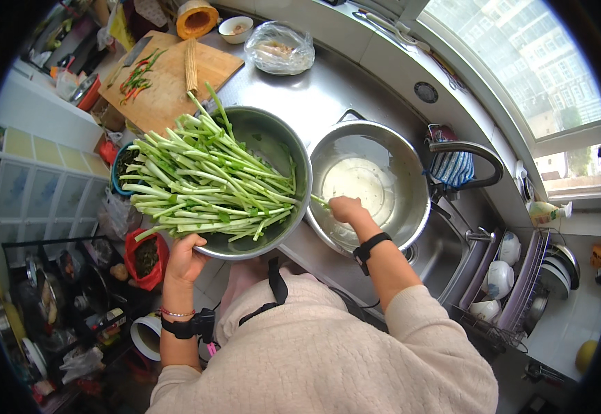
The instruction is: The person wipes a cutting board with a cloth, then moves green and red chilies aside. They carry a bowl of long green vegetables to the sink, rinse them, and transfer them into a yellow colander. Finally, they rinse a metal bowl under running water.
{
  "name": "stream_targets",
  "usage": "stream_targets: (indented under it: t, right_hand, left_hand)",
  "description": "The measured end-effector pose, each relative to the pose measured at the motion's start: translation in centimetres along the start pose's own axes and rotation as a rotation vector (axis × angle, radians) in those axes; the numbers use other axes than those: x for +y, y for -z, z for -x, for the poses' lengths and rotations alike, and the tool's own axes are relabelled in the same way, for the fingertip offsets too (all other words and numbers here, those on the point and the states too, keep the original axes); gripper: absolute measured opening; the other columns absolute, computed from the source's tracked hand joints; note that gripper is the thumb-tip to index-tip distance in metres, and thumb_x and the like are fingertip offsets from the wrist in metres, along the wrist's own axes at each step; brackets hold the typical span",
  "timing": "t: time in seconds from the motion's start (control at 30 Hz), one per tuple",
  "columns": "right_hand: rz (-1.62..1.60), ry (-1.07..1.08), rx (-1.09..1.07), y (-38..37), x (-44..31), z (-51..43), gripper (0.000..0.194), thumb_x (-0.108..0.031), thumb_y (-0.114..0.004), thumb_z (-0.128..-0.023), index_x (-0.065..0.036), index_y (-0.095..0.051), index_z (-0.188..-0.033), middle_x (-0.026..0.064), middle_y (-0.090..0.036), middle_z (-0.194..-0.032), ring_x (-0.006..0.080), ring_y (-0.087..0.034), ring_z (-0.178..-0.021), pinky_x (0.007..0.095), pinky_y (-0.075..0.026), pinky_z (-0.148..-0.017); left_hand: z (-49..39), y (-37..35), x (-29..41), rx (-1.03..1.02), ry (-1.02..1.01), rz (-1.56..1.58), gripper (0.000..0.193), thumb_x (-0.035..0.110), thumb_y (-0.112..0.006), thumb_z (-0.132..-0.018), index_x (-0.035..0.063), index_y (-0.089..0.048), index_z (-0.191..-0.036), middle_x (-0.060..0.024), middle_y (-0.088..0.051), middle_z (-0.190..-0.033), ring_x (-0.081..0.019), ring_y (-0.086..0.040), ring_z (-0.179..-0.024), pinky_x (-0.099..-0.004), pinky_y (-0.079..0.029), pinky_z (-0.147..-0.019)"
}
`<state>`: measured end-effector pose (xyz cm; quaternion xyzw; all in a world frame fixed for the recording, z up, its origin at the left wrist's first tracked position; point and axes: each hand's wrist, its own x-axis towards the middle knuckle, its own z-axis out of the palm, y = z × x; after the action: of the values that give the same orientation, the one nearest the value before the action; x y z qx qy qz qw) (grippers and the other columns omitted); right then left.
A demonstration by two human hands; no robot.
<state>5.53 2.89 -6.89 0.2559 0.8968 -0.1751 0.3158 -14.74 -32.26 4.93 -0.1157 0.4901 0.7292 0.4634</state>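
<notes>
My left hand [187, 256] grips the near-left rim of a stainless steel bowl [285, 139], with the thumb over the edge. The bowl is heaped with pale green leafy-vegetable stalks [212, 181], like celery, whose ends stick out past its left rim. My right hand [347, 209] is closed over the left side of a second steel basin [409, 155]. A short piece of green stalk [319, 201] pokes out of its fingers toward the bowl. Water [362, 176] with small bits in it lies in the basin; the two vessels meet or overlap at their rims.
A wooden cutting board [171, 77] holds a knife [137, 50], red and green chillies [140, 77] and a ridged stick [191, 67]. Behind are a cut pumpkin [197, 19] and a plastic-wrapped dish [279, 49]. Right stand the faucet [479, 150], sink [437, 259] and dish rack [522, 290].
</notes>
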Motion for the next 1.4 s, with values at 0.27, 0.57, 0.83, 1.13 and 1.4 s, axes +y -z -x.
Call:
stream_targets:
  t: [0.27,0.57,0.83,1.13,1.4]
  right_hand:
    - [-0.239,-0.074,0.462,13.2,5.0,14.5,0.026,-0.029,-0.056,-0.093,-0.004,-0.062,-0.093,0.0185,-0.067,-0.092,0.0409,-0.063,-0.087,0.0480,-0.049,-0.074]
    - [0.326,-0.368,0.149,7.1,9.4,13.8,0.022,-0.020,-0.056,-0.089,-0.002,-0.064,-0.096,0.0229,-0.067,-0.098,0.0383,-0.066,-0.089,0.0520,-0.051,-0.073]
    - [-0.036,-0.730,0.707,1.2,20.7,15.8,0.016,-0.019,-0.055,-0.090,-0.005,-0.062,-0.092,0.0175,-0.067,-0.095,0.0365,-0.066,-0.088,0.0494,-0.051,-0.074]
    - [-0.148,-0.731,0.667,0.2,22.0,14.6,0.016,-0.012,-0.052,-0.089,-0.001,-0.062,-0.096,0.0200,-0.067,-0.097,0.0388,-0.065,-0.094,0.0493,-0.052,-0.080]
    - [0.012,-0.613,0.842,2.5,18.3,13.3,0.013,-0.015,-0.054,-0.087,-0.006,-0.061,-0.093,0.0163,-0.066,-0.093,0.0389,-0.065,-0.089,0.0496,-0.051,-0.076]
  left_hand:
    - [-1.0,0.0,0.2,-0.067,0.026,0.032,0.046,-0.007,-0.049,-0.075,0.0001,-0.053,-0.120,-0.0116,-0.059,-0.114,-0.0286,-0.061,-0.103,-0.0472,-0.054,-0.087]
    - [-1.2,0.8,0.1,0.044,-0.019,-0.047,0.041,-0.006,-0.050,-0.074,-0.0027,-0.057,-0.114,-0.0135,-0.061,-0.111,-0.0285,-0.061,-0.102,-0.0445,-0.050,-0.092]
    - [1.5,0.0,0.2,-0.044,-0.072,0.027,0.055,-0.010,-0.049,-0.070,0.0069,-0.055,-0.121,-0.0075,-0.059,-0.115,-0.0270,-0.058,-0.107,-0.0447,-0.051,-0.090]
    - [2.0,0.1,-0.8,-0.032,-0.080,0.057,0.055,-0.010,-0.049,-0.069,0.0084,-0.055,-0.121,-0.0068,-0.058,-0.116,-0.0270,-0.058,-0.107,-0.0444,-0.052,-0.088]
    - [3.8,-1.2,-0.9,-0.012,-0.114,0.007,0.056,-0.010,-0.049,-0.069,0.0069,-0.054,-0.122,-0.0084,-0.059,-0.115,-0.0274,-0.059,-0.106,-0.0424,-0.053,-0.087]
